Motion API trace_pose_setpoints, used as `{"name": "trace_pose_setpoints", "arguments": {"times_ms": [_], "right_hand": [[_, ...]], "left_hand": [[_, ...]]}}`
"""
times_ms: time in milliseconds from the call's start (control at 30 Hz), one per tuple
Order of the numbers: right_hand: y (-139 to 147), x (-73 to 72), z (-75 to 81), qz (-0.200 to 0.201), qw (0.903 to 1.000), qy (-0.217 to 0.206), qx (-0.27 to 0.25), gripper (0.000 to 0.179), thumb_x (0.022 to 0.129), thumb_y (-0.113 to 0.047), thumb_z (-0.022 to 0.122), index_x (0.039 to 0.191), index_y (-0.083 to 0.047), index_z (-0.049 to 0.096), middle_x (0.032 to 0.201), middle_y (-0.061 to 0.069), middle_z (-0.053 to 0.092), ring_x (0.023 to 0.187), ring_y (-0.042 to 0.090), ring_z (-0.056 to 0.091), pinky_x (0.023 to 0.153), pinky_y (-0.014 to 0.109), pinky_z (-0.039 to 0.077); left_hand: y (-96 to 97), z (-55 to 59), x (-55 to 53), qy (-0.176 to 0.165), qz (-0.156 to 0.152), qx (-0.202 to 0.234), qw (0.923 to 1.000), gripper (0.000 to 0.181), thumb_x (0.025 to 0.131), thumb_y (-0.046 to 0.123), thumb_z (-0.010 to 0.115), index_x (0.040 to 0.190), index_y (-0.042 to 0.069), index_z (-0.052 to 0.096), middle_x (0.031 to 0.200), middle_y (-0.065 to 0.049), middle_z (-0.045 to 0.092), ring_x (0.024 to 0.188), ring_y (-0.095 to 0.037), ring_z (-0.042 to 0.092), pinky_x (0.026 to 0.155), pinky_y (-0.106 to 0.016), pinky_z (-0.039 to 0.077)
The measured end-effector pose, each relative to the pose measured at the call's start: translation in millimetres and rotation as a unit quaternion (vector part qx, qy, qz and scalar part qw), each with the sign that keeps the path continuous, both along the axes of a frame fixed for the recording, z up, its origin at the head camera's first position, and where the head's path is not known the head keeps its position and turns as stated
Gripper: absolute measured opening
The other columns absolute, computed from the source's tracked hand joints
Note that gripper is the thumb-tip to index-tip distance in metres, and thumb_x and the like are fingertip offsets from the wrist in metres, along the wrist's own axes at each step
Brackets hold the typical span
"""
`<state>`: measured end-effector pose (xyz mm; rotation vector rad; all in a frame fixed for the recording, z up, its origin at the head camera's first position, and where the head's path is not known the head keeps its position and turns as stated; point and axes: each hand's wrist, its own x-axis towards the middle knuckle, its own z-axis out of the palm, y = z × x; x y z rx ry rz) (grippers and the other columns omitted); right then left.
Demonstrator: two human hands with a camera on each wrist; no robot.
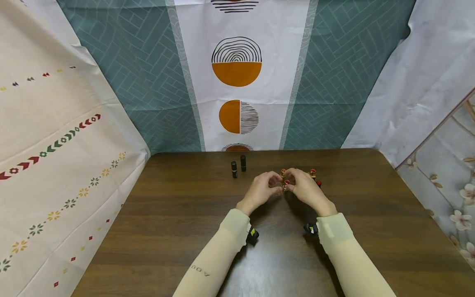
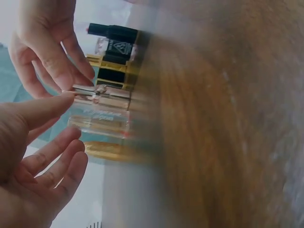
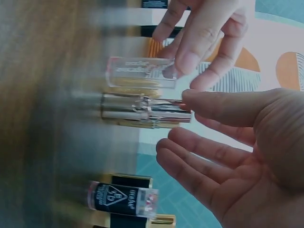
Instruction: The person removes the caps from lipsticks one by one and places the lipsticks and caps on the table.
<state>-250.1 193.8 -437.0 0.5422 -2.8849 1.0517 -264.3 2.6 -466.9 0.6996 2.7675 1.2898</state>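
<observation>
Nearest, two hands meet over the wooden table point(image 1: 274, 264): the left hand point(image 1: 261, 189) pinches the top of one clear cap point(image 3: 135, 72) between thumb and finger, while the right hand point(image 1: 306, 189), its thumb and finger nearly closed, pinches the tip of one upright gold tube point(image 3: 121, 107) just beside it, the other fingers loose. Beyond stands a second gold tube point(image 1: 283, 172), with at least two red-topped lipsticks point(image 1: 313, 173) right, partly hidden, and two black tubes point(image 1: 234, 169) left.
</observation>
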Motion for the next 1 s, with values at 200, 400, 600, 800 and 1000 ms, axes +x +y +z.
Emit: {"name": "trace_pose_setpoints", "arguments": {"times_ms": [200, 400, 600, 800, 1000], "right_hand": [[-2, 0.8, 3.8, -0.007, 0.9995, 0.027, -0.012, 0.034, 0.100, -0.006, 0.070, 0.132, 0.002, 0.063, 0.125, 0.022, 0.065, 0.114, 0.040, 0.063, 0.095, 0.057, 0.052], [-10, 1.8, 2.2, -0.010, 0.9974, 0.047, -0.054, 0.026, 0.103, -0.006, 0.066, 0.128, 0.000, 0.065, 0.124, 0.018, 0.065, 0.115, 0.037, 0.063, 0.098, 0.057, 0.051], [-20, 4.0, 0.7, -0.007, 0.9927, 0.068, -0.099, 0.021, 0.102, 0.000, 0.064, 0.122, -0.001, 0.068, 0.119, 0.017, 0.067, 0.111, 0.033, 0.065, 0.095, 0.056, 0.054], [-32, 9.0, -0.2, 0.008, 0.9916, 0.067, -0.110, 0.019, 0.103, 0.000, 0.063, 0.121, -0.002, 0.069, 0.115, 0.013, 0.068, 0.104, 0.030, 0.066, 0.091, 0.053, 0.055], [-47, 11.3, -1.0, 0.027, 0.9897, 0.062, -0.126, 0.022, 0.101, 0.002, 0.064, 0.122, -0.002, 0.068, 0.119, 0.013, 0.065, 0.106, 0.030, 0.066, 0.093, 0.051, 0.056]], "left_hand": [[-12.4, 6.6, 0.9, 0.007, 0.003, 0.014, 0.9999, 0.023, 0.101, 0.022, 0.072, 0.122, 0.013, 0.071, 0.117, -0.003, 0.070, 0.106, -0.020, 0.067, 0.092, -0.032, 0.055], [-23.8, 10.0, 2.2, 0.015, 0.005, 0.031, 0.9994, 0.020, 0.102, 0.016, 0.069, 0.121, 0.010, 0.071, 0.115, -0.003, 0.071, 0.104, -0.020, 0.067, 0.091, -0.033, 0.055], [-33.8, 10.0, 3.9, 0.025, 0.015, 0.038, 0.9988, 0.017, 0.102, 0.012, 0.069, 0.118, 0.010, 0.073, 0.113, -0.002, 0.071, 0.102, -0.019, 0.067, 0.090, -0.034, 0.056], [-43.5, 8.2, 5.1, 0.033, 0.022, 0.045, 0.9982, 0.017, 0.102, 0.010, 0.069, 0.117, 0.012, 0.074, 0.111, -0.004, 0.070, 0.102, -0.019, 0.067, 0.091, -0.035, 0.056], [-54.1, 8.0, 4.7, 0.040, 0.032, 0.052, 0.9973, 0.016, 0.102, 0.010, 0.068, 0.117, 0.012, 0.074, 0.112, -0.004, 0.070, 0.103, -0.019, 0.067, 0.091, -0.035, 0.056]]}}
